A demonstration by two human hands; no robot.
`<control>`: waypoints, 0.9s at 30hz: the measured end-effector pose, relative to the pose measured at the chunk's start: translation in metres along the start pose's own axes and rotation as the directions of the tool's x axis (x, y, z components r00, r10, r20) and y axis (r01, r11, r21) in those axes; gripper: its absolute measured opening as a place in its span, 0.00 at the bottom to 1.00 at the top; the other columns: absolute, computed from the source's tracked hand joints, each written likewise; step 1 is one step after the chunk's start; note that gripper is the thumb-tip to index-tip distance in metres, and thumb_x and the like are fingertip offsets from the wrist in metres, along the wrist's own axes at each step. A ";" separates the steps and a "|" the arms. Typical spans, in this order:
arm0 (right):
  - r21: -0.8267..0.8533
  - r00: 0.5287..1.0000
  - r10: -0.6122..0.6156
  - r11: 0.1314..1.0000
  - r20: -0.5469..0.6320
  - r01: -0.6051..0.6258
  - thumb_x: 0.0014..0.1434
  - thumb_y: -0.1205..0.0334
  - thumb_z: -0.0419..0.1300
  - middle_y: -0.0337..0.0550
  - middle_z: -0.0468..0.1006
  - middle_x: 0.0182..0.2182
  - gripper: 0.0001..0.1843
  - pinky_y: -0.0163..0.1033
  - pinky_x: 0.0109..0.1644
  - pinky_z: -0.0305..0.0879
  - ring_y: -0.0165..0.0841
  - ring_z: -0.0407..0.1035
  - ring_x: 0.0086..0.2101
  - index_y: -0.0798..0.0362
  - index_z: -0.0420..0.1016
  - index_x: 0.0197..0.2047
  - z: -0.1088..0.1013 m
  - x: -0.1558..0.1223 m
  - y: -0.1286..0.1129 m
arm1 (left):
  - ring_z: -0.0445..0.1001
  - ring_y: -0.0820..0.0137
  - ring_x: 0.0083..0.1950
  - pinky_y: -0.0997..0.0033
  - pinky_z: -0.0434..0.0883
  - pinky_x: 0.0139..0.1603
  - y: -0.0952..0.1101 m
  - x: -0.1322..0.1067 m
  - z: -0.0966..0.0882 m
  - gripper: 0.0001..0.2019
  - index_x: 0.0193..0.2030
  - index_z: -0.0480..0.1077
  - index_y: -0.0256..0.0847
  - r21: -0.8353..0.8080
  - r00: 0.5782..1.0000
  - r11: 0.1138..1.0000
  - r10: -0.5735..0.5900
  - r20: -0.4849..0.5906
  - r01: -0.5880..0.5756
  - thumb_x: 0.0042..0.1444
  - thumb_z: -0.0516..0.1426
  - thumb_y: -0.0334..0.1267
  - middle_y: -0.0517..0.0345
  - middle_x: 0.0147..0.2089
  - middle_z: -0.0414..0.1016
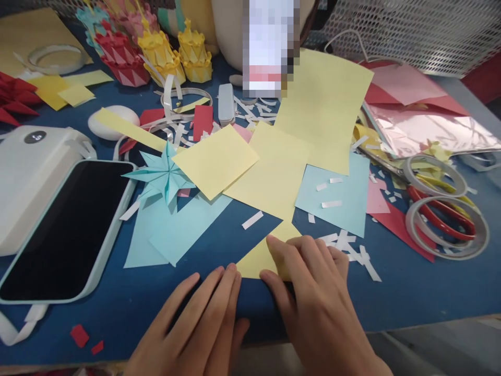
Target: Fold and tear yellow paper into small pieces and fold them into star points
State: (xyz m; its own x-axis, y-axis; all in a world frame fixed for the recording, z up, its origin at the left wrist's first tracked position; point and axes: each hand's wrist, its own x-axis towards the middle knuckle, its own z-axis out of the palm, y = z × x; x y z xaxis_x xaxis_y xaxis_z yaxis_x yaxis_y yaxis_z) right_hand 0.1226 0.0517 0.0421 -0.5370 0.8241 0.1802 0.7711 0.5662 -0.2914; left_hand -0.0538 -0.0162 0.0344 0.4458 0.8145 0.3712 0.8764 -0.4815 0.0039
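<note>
A small yellow paper [261,256] folded into a triangle lies at the near edge of the blue table [410,292]. My right hand [317,297] lies flat over its right part, fingers pressing it down. My left hand [199,324] rests flat beside it, fingertips touching the paper's lower left edge. Just beyond lie more yellow squares [215,159] and light blue sheets [338,193]. A folded light blue paper star [166,177] sits to the left.
A phone [64,230] with a dark screen lies at left against a white device [27,177]. Tape rolls [446,219] and red-handled scissors [442,209] sit at right. Pink foil sheets [426,125] are at the back right, paper crowns [160,52] at the back. White scraps litter the table.
</note>
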 end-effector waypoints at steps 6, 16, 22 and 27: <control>0.138 0.994 0.102 0.984 0.049 -0.108 0.63 0.72 0.54 0.45 0.72 0.41 0.15 0.48 0.43 0.57 0.40 0.67 0.41 0.48 0.62 0.51 -0.002 -0.004 0.008 | 0.73 0.62 0.51 0.60 0.65 0.55 -0.003 0.001 0.001 0.14 0.55 0.69 0.28 -0.018 1.000 1.000 -0.009 -0.023 0.008 0.63 0.54 0.27 0.47 0.48 0.80; 0.119 0.977 0.191 0.972 0.094 -0.201 0.65 0.68 0.51 0.46 0.73 0.46 0.17 0.44 0.40 0.68 0.41 0.70 0.45 0.43 0.61 0.55 -0.017 -0.027 0.038 | 0.78 0.60 0.44 0.56 0.72 0.46 -0.009 0.002 0.004 0.06 0.43 0.74 0.33 -0.019 0.996 0.999 -0.032 -0.088 0.030 0.62 0.56 0.29 0.47 0.43 0.82; 0.152 0.985 0.171 0.973 0.037 -0.175 0.64 0.65 0.53 0.48 0.73 0.50 0.18 0.46 0.43 0.70 0.43 0.69 0.49 0.44 0.61 0.57 -0.015 -0.027 0.035 | 0.78 0.58 0.47 0.58 0.77 0.41 0.004 0.041 0.010 0.15 0.54 0.68 0.31 -0.080 0.985 0.982 -0.174 -0.016 0.172 0.69 0.47 0.36 0.44 0.47 0.79; 0.216 0.984 0.170 0.961 0.046 -0.176 0.63 0.65 0.55 0.49 0.72 0.50 0.19 0.48 0.46 0.71 0.43 0.69 0.49 0.44 0.60 0.57 -0.014 -0.026 0.035 | 0.77 0.68 0.39 0.70 0.74 0.35 0.008 0.052 0.013 0.13 0.56 0.64 0.35 -0.263 0.970 0.936 -0.241 0.001 0.233 0.68 0.47 0.34 0.54 0.40 0.77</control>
State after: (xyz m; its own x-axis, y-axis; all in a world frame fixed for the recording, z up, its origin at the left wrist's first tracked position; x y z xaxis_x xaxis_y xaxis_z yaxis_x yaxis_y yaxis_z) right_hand 0.1689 0.0501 0.0401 -0.4138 0.9065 0.0844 0.7611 0.3953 -0.5143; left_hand -0.0216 0.0269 0.0417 0.2216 0.9071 0.3579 0.8766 -0.3461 0.3344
